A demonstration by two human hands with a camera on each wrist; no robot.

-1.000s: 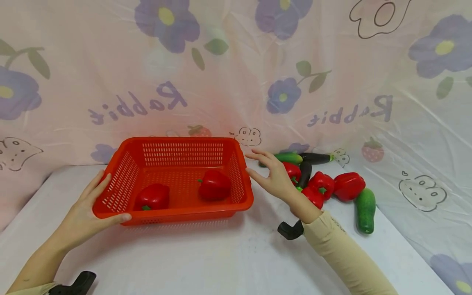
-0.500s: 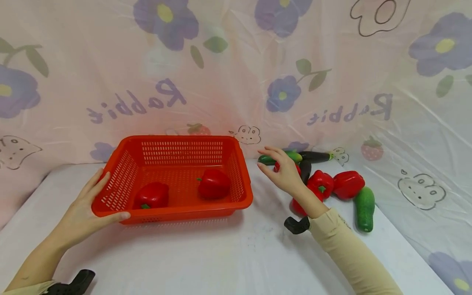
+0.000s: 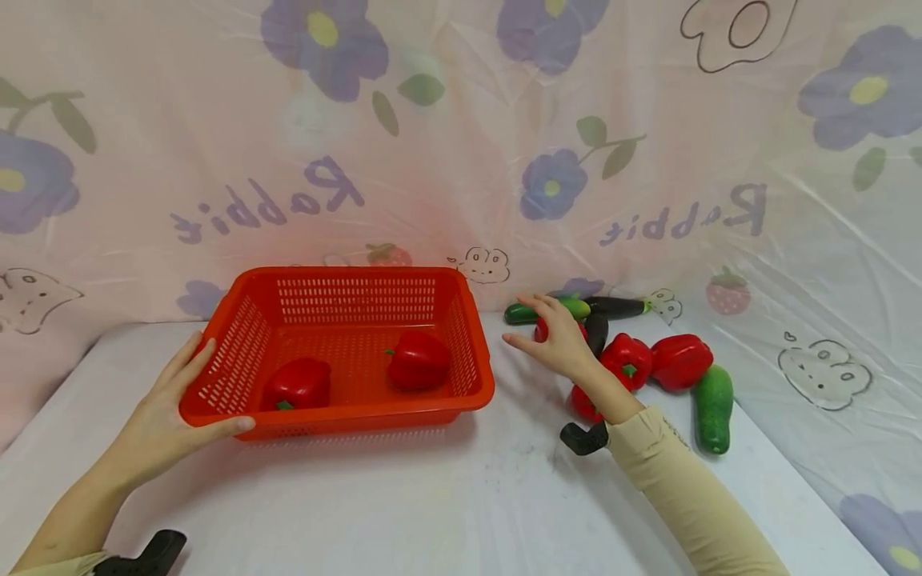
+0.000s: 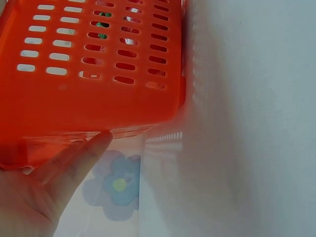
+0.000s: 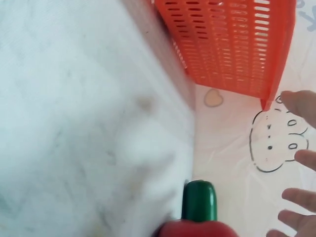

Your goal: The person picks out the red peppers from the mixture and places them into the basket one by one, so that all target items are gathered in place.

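An orange-red plastic basket (image 3: 360, 412) with slotted walls holds two red bell peppers, one front left (image 3: 301, 382) and one at right (image 3: 419, 362). My left hand (image 3: 162, 420) rests against its front left corner, thumb along the front rim; in the left wrist view straight fingers (image 4: 81, 165) touch the outer wall. Right of the basket, my right hand (image 3: 562, 346) hovers with spread, slightly bent fingers and nothing between them. It partly covers a red pepper (image 3: 540, 330) and a green cucumber (image 3: 520, 314). In the right wrist view, a red pepper (image 5: 197, 229) shows at the bottom edge.
Beyond the right hand lie a dark eggplant (image 3: 618, 307), another dark vegetable (image 3: 596, 332), more red peppers (image 3: 680, 362) and a green squash-like vegetable (image 3: 713, 412) near the table's right edge. A printed cloth (image 3: 432, 160) hangs behind the white table (image 3: 403, 504).
My right hand has moved right, away from the basket's right rim toward the vegetables, then dipped slightly. The left hand and basket stay in place.
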